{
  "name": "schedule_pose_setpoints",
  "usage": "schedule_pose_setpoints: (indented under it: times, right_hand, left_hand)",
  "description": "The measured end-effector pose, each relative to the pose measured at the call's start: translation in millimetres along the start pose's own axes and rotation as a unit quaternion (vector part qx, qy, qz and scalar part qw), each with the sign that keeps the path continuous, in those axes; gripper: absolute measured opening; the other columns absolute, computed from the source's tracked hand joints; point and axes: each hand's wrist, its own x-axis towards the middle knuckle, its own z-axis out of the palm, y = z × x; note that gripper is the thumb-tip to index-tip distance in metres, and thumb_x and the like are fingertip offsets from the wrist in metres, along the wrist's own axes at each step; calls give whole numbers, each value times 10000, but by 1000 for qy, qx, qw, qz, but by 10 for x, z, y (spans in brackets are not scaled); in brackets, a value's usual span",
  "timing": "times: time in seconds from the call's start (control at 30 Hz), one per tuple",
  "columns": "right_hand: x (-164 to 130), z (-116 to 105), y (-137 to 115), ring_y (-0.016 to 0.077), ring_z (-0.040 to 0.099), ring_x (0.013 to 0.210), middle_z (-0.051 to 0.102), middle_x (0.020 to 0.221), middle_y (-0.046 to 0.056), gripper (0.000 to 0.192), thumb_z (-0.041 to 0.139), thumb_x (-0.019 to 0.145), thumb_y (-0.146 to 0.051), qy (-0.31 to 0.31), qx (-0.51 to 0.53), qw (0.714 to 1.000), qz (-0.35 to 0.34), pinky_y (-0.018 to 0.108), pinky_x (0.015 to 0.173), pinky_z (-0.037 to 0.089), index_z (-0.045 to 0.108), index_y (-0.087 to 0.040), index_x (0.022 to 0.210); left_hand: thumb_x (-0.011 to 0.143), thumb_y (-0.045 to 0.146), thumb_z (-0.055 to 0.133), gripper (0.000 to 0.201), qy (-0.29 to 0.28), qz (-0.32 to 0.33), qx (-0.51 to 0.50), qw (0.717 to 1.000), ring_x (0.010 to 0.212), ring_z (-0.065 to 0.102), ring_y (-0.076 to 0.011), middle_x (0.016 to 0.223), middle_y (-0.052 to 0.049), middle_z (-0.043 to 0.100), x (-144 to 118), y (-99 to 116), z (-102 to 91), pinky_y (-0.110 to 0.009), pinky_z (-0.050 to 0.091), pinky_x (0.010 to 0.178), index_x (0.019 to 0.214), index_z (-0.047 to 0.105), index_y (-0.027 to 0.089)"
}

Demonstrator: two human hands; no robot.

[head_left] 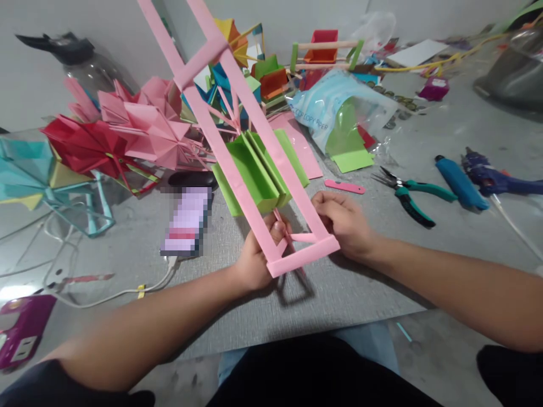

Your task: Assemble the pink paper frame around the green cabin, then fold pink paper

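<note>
Both hands, left hand point(254, 257) and right hand point(345, 223), pinch the near end of the pink paper frame point(237, 121) with fingers clenched, green folded paper point(254, 172) just behind it.

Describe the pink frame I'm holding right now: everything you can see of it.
The pink frame looks like flat folded paper strips: two long side rails, a crossbar near the top and a wider bar closing the near end. It tilts up and away, its top leaving the picture. Green folded paper sits between the rails at mid-length, with thin pink sticks fanning above it. The left hand grips the near left rail, thumb on a thin stick; the right hand holds the near right corner.
</note>
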Motion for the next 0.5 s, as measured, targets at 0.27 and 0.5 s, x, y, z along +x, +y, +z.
schedule_pose_setpoints:
  times: [0.27, 0.5]
  right_hand:
    - [22, -44, -21, 137, 299, 509, 322, 547, -39, 615, 594, 1063, -596, -33, -52, 996, -71, 325, 490, 279, 375, -266, 594]
    - [-90, 11, -43, 141, 599, 634, 708, 767, 12, 269, 717, 1031, -451, -97, -110, 982, -123, 305, 597, 496, 774, -212, 923]
  left_hand:
    - [1031, 355, 608, 317, 4, -45, 105, 993, 560, 410, -154, 623, 26, 455, 43, 101, -68, -312, 410, 533, 739, 537, 251]
    - [1004, 394, 657, 265, 49, -42, 168, 984, 632, 517, -187, 663, -7, 535, 66, 36, -183, -303, 486, 539, 792, 579, 254]
